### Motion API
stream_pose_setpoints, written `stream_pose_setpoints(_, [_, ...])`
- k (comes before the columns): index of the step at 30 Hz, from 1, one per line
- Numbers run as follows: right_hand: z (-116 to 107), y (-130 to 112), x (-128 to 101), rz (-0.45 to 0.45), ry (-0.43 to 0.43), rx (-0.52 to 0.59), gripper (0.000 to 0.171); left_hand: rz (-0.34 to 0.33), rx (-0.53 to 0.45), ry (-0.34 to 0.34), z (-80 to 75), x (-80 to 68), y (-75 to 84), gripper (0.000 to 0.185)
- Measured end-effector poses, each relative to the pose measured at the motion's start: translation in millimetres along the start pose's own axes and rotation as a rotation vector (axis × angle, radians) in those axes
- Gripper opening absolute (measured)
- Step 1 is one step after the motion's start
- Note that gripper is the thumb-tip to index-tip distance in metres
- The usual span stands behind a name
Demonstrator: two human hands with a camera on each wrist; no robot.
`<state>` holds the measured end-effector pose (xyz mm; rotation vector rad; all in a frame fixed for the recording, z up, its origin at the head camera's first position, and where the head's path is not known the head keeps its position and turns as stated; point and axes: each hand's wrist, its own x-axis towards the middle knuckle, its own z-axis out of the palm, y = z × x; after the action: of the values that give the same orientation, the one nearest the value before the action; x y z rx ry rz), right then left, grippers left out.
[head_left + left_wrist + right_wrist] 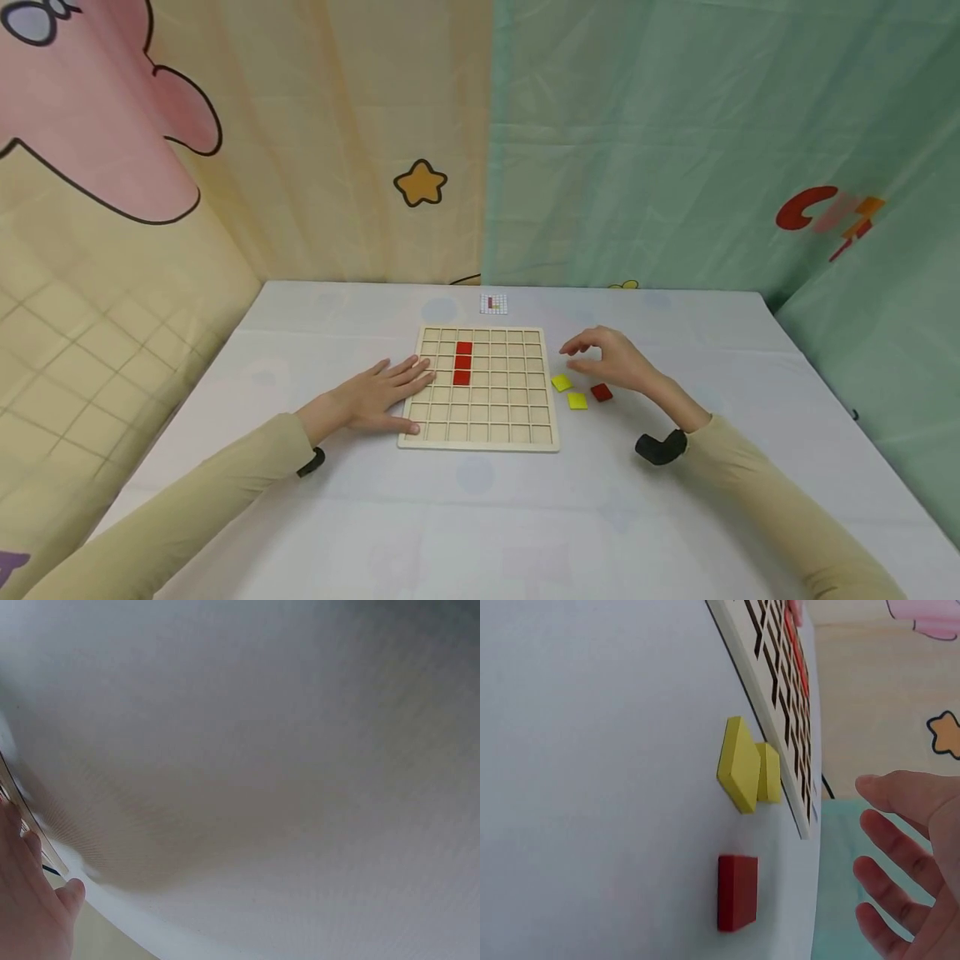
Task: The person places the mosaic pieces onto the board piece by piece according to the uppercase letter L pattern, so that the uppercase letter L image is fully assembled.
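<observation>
A wooden grid board [510,417] lies on the table, with three red square tiles [462,363] set in a column in its left half. Fingers spread, my left hand [371,398] rests on the board's left edge. My right hand [615,360] hovers just right of the board, fingers loosely bent and nothing held between thumb and fingertips. Below it on the table are two yellow tiles [739,766] and one loose red tile [737,892]. The left wrist view catches only part of the left hand [34,892] at the board's edge.
Behind the board, a small card [493,304] printed with a coloured grid lies on the white tablecloth [480,533]. Patterned curtains [637,150] hang around the table's back and sides. Each wrist carries a black strap mount [660,448].
</observation>
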<state>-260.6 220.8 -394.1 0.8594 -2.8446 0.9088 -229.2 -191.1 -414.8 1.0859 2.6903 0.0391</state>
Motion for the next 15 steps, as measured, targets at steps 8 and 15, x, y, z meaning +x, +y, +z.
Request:
stream_pose_setpoints(8, [-7.6, 22.0, -17.4, 0.034, -0.056, -0.011, 0.022, -0.014, 0.005, -0.011, 0.8, -0.7, 1.0, 0.088])
stream_pose_setpoints(15, [-14.6, 36.5, -33.4, 0.089, -0.120, -0.004, 0.027, -0.016, 0.009, -0.009, 1.4, 0.8, -0.7, 0.087])
